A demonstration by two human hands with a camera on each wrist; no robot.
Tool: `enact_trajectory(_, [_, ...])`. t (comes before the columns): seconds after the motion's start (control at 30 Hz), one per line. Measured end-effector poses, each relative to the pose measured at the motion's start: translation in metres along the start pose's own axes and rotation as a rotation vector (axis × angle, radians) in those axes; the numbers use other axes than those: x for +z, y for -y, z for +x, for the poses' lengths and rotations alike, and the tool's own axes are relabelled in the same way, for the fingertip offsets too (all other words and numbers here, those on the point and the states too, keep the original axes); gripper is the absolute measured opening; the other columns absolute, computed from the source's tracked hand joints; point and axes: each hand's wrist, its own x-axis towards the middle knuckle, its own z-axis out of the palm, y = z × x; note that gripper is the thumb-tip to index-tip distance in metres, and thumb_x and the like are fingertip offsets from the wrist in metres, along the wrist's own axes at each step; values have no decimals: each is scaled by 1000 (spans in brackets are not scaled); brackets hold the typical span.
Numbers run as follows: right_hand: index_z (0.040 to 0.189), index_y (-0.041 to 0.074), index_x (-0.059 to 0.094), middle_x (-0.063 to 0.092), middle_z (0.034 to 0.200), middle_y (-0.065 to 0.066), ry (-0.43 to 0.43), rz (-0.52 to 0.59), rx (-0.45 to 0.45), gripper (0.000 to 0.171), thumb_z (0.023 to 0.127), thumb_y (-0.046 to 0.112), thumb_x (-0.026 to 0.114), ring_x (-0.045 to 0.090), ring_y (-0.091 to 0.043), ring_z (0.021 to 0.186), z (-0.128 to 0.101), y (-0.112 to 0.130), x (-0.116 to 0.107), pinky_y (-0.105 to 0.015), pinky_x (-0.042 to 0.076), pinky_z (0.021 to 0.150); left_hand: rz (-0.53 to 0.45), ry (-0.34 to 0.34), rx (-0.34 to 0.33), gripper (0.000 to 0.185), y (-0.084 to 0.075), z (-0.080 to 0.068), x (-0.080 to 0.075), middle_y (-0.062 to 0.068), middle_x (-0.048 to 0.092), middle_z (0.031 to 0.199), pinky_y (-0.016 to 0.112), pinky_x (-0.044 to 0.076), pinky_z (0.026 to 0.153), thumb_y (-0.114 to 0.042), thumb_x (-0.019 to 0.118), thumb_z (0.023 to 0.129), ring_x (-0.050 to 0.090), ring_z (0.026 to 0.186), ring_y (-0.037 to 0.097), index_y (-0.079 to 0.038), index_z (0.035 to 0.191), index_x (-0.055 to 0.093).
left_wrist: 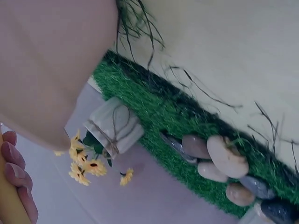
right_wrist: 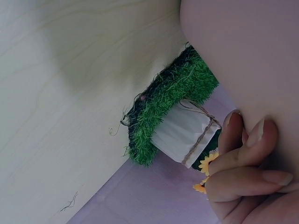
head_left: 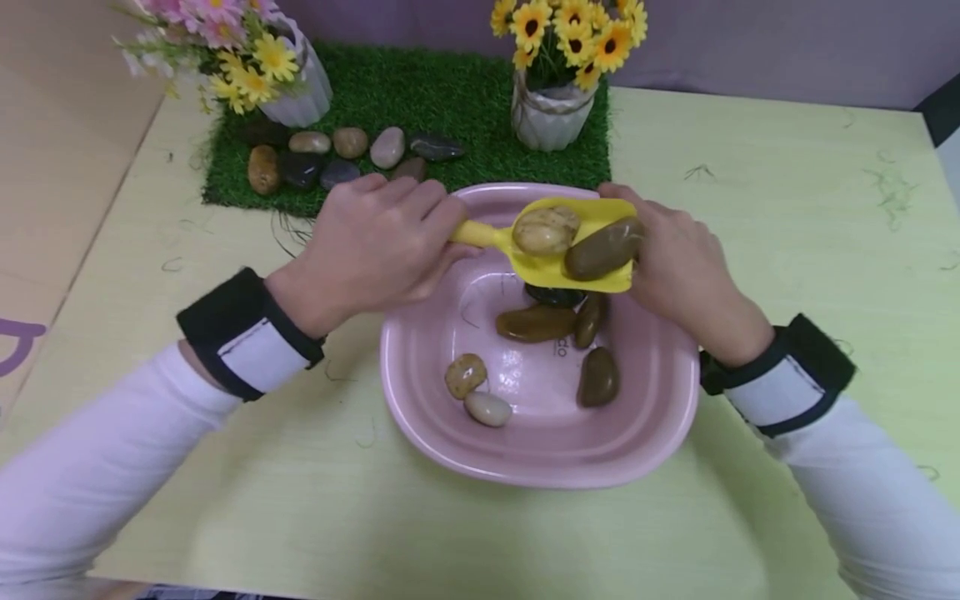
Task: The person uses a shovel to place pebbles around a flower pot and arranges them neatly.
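Note:
My left hand grips the handle of a yellow toy shovel, held over the far part of a pink basin. On its blade lie a speckled tan stone and a long brown stone. The right hand holds the basin's far right rim, close to the blade's tip; in the right wrist view its curled fingers lie along the outer wall. Inside the basin are several wet-looking stones, among them a long brown one and a pale one. The blade partly hides a black stone.
Behind the basin lies an artificial grass mat. On it stand a white pot of yellow flowers, another pot with pink and yellow flowers, and several stones. Loose grass strands lie on the pale table.

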Motion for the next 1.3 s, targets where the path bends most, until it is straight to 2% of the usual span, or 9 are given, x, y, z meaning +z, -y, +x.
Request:
enact_trajectory(0.03, [141, 18, 42, 62, 113, -22, -10, -3, 0, 58, 88, 29, 64, 62, -41, 77, 0, 0, 0, -51, 48, 53, -6, 2, -6, 39, 1, 0, 0, 7, 56, 62, 33, 38, 41, -39, 52, 95, 51, 48, 23, -5, 78, 59])
enact_trajectory(0.17, [137, 13, 45, 60, 85, -17, -37, -32, -3, 54, 85, 9, 55, 56, -32, 60, 0, 0, 2, -41, 42, 45, 7, 8, -17, 39, 7, -1, -4, 6, 55, 60, 31, 36, 39, -39, 53, 95, 50, 47, 22, -5, 76, 59])
enact_trajectory(0.27, [132, 10, 48, 54, 77, -13, -35, -47, -3, 51, 82, 2, 52, 50, -27, 55, 0, 0, 3, -34, 36, 43, 22, 1, -25, 40, 12, -2, -7, 6, 53, 59, 31, 34, 37, -40, 53, 95, 48, 45, 21, -6, 75, 58])
enact_trajectory(0.33, [126, 9, 49, 58, 82, -15, -29, -41, -8, 41, 86, 7, 55, 54, -28, 58, 1, 0, 3, -35, 39, 44, 41, -8, -28, 42, 17, -2, -9, 8, 54, 59, 32, 35, 36, -42, 51, 95, 48, 44, 22, -6, 74, 57])
enact_trajectory(0.4, [128, 9, 48, 61, 90, -18, -19, -35, -8, 40, 89, 11, 58, 57, -31, 63, 1, 0, 3, -38, 42, 46, 66, -11, -33, 45, 21, -2, -11, 8, 51, 58, 33, 34, 35, -44, 50, 95, 45, 42, 22, -6, 72, 55])
enact_trajectory(0.57, [138, 10, 43, 64, 103, -22, -9, -28, -13, 49, 91, 15, 58, 61, -34, 69, 1, 1, 3, -42, 45, 48, 103, 2, -39, 47, 31, -3, -14, 6, 47, 56, 32, 29, 34, -45, 46, 97, 42, 39, 21, -6, 73, 56])
enact_trajectory(0.93, [140, 12, 42, 63, 104, -23, -19, -28, -22, 52, 91, 15, 58, 60, -34, 67, 1, 1, 2, -40, 44, 46, 84, 2, -88, 46, 45, -3, -17, 8, 52, 54, 32, 27, 35, -43, 47, 97, 43, 38, 22, -4, 74, 57])
enact_trajectory(1.1, [140, 12, 42, 63, 103, -22, -21, -33, -16, 52, 91, 16, 58, 59, -33, 65, 1, 1, 1, -41, 43, 46, 101, 11, -103, 51, 47, -4, -18, 7, 49, 52, 32, 27, 35, -45, 42, 99, 39, 38, 21, -4, 71, 55])
enact_trajectory(1.3, [140, 11, 42, 64, 104, -23, -20, -25, -26, 52, 91, 15, 59, 60, -32, 64, 1, 1, 2, -39, 44, 46, 111, 0, -146, 58, 51, -6, -18, 8, 53, 53, 34, 29, 34, -50, 37, 99, 42, 38, 23, -3, 73, 60])
